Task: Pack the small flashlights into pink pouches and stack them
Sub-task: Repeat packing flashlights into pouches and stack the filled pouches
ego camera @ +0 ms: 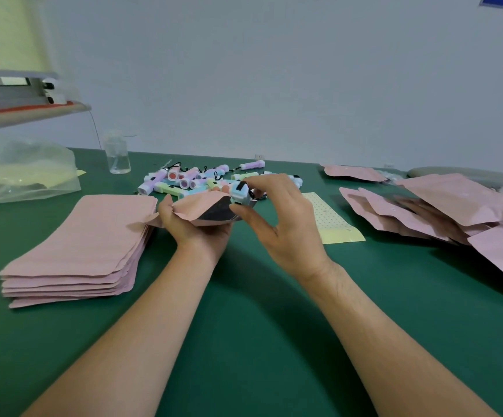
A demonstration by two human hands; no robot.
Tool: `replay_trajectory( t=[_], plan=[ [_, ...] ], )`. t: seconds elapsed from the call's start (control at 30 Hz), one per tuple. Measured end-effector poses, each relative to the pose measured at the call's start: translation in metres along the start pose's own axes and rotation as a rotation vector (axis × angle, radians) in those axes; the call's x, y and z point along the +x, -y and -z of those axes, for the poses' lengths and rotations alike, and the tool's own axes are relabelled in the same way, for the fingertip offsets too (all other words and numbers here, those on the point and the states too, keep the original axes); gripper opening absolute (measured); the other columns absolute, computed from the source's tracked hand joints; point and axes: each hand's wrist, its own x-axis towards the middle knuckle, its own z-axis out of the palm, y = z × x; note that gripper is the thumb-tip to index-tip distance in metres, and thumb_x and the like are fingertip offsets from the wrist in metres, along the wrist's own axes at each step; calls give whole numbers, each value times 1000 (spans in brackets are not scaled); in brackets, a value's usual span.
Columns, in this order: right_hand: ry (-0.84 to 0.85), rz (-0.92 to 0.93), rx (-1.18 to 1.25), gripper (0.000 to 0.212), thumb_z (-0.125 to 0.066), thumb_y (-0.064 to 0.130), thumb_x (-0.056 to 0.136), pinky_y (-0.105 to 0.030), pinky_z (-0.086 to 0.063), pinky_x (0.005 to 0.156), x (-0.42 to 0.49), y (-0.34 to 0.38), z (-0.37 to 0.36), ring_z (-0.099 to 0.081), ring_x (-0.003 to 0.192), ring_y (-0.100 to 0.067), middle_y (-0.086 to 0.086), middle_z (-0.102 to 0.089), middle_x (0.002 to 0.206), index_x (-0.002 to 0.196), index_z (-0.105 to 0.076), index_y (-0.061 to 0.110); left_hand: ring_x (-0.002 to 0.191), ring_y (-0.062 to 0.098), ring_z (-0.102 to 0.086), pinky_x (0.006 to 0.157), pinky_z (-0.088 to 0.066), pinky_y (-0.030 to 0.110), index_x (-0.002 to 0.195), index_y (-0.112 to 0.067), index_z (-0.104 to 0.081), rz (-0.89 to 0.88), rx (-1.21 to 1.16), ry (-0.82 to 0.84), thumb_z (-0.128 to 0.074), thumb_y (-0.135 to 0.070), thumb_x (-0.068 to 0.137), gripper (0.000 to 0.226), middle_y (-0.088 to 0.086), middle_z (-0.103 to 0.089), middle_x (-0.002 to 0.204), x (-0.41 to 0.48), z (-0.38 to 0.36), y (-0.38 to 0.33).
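Holding the pink pouch spread open in my left hand above the table's middle, I pinch a blue flashlight with my right hand at its mouth, so it can slide straight in.

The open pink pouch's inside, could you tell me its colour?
The pouch's lining is silvery grey; head view.

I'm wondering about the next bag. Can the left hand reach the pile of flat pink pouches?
Probably yes: the pile of flat pink pouches lies right beside the left hand, nothing between them. But that hand grips an open pouch, so it would have to let go first.
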Motion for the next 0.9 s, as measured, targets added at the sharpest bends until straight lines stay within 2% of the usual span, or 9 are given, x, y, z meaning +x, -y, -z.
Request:
replay_trajectory(
  t=[0.07, 0.2, 0.27, 0.4, 0.47, 0.57, 0.67, 0.8, 0.9],
  plan=[
    [11, -26, 8, 35, -77, 17, 93, -10, -38, 84, -2, 1, -1, -55, 89, -5, 9, -65, 103, 122, -58, 21, 86, 39, -78, 67, -61, 38, 134, -5, -63, 6, 2, 1, -40, -63, 96, 73, 23, -74, 115, 1, 0, 0],
    [-2, -15, 48, 38, -82, 15, 88, -9, -42, 76, -4, 5, -3, -57, 84, 7, 9, -69, 100, 119, -60, 21, 89, 39, -78, 70, -64, 41, 130, -6, -65, 3, 36, -14, -40, -64, 96, 71, 23, -75, 116, 1, 1, -1],
    [-3, -17, 60, 35, -82, 15, 85, -5, -42, 75, -5, 7, -4, -55, 82, 12, 10, -69, 100, 115, -64, 17, 100, 39, -76, 82, -63, 44, 126, -6, -65, 12, 39, -19, -40, -65, 95, 71, 24, -73, 121, 2, 1, -1],
    [112, -71, 57, 23, -78, 19, 87, -18, -50, 68, -6, 8, -4, -67, 88, -5, 9, -73, 100, 109, -70, 15, 89, 37, -76, 91, -59, 42, 112, -6, -67, 19, 46, 1, -38, -66, 95, 69, 20, -74, 103, 2, -2, -1],
    [169, -100, 25, 18, -77, 22, 88, -19, -49, 66, -5, 6, -2, -70, 88, -6, 12, -73, 94, 104, -68, 18, 93, 37, -73, 95, -56, 44, 117, -6, -64, 49, 60, -2, -42, -67, 92, 70, 19, -71, 108, 0, -5, 0],
    [214, -108, -44, 17, -76, 29, 88, -31, -55, 67, -4, 5, 2, -64, 77, -1, 17, -69, 86, 100, -67, 20, 85, 38, -74, 83, -61, 48, 119, -4, -64, 94, 76, -2, -45, -70, 89, 75, 20, -71, 103, -5, -9, 5],
    [266, -110, -113, 20, -73, 36, 86, -35, -54, 68, -5, 6, 6, -57, 77, -1, 16, -65, 85, 103, -70, 25, 95, 37, -68, 83, -57, 43, 128, -5, -57, 100, 77, 7, -41, -70, 91, 76, 20, -66, 114, -7, -11, 4],
    [407, -145, -132, 40, -66, 61, 81, -34, -53, 70, -4, 13, 11, -61, 75, -8, 14, -67, 82, 107, -68, 30, 65, 31, -73, 65, -62, 40, 101, -9, -60, 71, 83, -2, -40, -69, 91, 63, 14, -72, 82, -9, -9, 0],
    [471, -193, -175, 44, -55, 73, 88, -35, -53, 70, 0, 15, 9, -64, 69, -12, 10, -71, 82, 110, -64, 35, 59, 30, -73, 60, -62, 41, 94, -11, -59, 43, 93, -39, -42, -68, 92, 60, 13, -72, 73, -9, -9, 0]
  ],
)
